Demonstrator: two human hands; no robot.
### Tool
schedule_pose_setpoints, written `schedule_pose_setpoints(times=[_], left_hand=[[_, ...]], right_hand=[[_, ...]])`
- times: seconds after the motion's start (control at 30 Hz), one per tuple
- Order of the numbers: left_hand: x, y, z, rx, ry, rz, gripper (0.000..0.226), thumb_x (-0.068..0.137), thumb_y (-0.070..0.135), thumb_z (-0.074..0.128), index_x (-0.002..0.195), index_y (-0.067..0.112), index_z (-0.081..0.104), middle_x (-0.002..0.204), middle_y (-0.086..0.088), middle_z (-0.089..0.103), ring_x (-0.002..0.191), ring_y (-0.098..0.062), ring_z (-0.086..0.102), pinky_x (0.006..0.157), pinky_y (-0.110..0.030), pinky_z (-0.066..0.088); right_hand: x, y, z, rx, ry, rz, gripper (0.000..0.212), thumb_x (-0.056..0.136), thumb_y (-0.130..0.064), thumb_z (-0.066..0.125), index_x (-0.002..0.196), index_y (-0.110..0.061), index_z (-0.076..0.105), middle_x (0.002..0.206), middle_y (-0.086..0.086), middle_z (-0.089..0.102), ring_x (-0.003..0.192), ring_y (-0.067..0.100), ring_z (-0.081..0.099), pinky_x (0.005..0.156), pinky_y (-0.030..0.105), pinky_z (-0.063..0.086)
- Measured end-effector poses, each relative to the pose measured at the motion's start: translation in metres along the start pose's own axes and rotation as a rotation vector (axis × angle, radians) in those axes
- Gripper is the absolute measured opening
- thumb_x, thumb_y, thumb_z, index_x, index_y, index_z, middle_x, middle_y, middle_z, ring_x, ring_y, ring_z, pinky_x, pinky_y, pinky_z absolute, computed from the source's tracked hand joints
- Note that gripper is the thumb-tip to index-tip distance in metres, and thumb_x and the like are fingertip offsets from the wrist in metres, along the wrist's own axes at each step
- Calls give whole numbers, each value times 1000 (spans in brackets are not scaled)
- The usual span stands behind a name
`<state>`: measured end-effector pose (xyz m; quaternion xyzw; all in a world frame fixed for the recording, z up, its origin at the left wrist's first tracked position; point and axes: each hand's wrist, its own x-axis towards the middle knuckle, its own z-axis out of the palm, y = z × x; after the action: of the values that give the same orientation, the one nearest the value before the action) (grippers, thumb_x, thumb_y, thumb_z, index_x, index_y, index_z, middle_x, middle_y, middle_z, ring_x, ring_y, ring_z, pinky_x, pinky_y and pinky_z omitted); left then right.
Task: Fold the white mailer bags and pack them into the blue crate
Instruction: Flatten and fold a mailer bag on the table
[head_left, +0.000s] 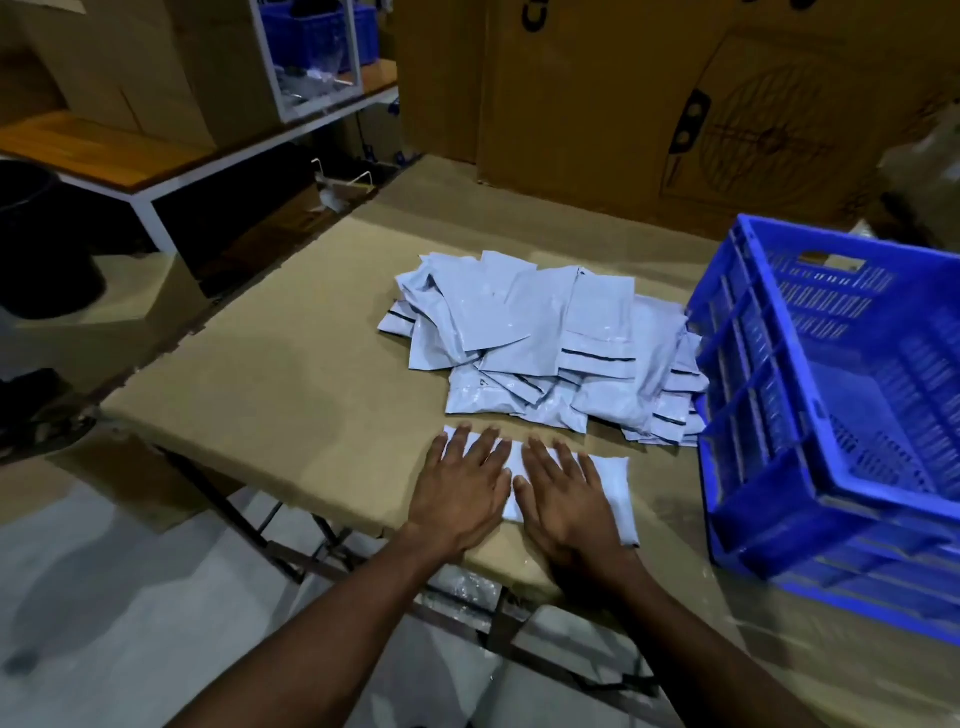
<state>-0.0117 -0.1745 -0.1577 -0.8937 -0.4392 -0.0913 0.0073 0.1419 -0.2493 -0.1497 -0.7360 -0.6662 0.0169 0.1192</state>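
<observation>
One white mailer bag (610, 488) lies flat near the table's front edge. My left hand (462, 486) and my right hand (563, 493) rest side by side on it, palms down, fingers spread, holding nothing. Just beyond them sits a loose pile of white mailer bags (540, 348) with dark strips. The blue crate (841, 410) stands at the right, tilted toward me, and its visible inside looks bare.
The cardboard-covered table (291, 374) ends close in front of my hands, with floor below. Large cardboard boxes (649, 104) stand behind the pile. A wooden bench (104, 145) with a white frame is at the back left.
</observation>
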Motion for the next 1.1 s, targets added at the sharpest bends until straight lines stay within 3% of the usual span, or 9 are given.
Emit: schedule_pose_setpoints(times=[0.13,0.27,0.47,0.73,0.9,1.03,1.1], left_hand=[[0,1,-2,14,-30,-11,55,100,43,28,140,24,60,149,0,53,136,-37,49,111,-54,39],[0,1,-4,19,-61,-35,61,100,46,19,148,25,50,157,1,44,143,-37,39,116,-54,30],[-2,0,-10,-7,-128,-59,72,96,53,5,156,27,36,163,0,31,150,-34,25,121,-50,20],[-10,-23,-17,-145,-169,-104,86,87,60,-9,160,26,20,169,4,12,155,-16,3,125,-42,5],[-11,-23,-15,-121,-170,-122,81,90,58,-6,160,27,20,169,1,12,156,-17,5,125,-44,6],[-11,-22,-14,-101,-173,-126,80,90,57,-7,160,29,19,169,0,12,156,-18,4,125,-46,6],[-11,-22,-15,-85,-185,-116,83,88,57,-9,160,29,18,169,0,9,156,-18,2,125,-46,6]], right_hand=[[-2,9,0,-26,-59,45,70,104,-57,14,140,-15,56,150,4,49,138,33,45,112,52,34],[-8,17,-4,-56,-83,38,71,101,-63,6,152,-25,39,161,-2,30,149,29,24,119,51,21],[-18,35,-14,-112,-139,92,70,96,-66,0,156,-37,19,166,-7,11,152,26,9,121,53,12],[-26,54,-23,-56,-155,110,77,93,-71,0,157,-32,16,167,-1,6,153,24,2,123,47,11],[-19,50,-29,-104,-233,106,91,86,-73,-13,159,-24,9,167,4,-3,153,25,-8,120,53,-4],[-3,-1,-24,-33,-119,-92,85,99,-63,-3,153,-6,32,162,12,24,151,27,20,120,58,9],[4,-25,-15,41,-183,-140,100,88,-69,-20,157,-10,22,165,5,18,153,19,13,122,54,3]])
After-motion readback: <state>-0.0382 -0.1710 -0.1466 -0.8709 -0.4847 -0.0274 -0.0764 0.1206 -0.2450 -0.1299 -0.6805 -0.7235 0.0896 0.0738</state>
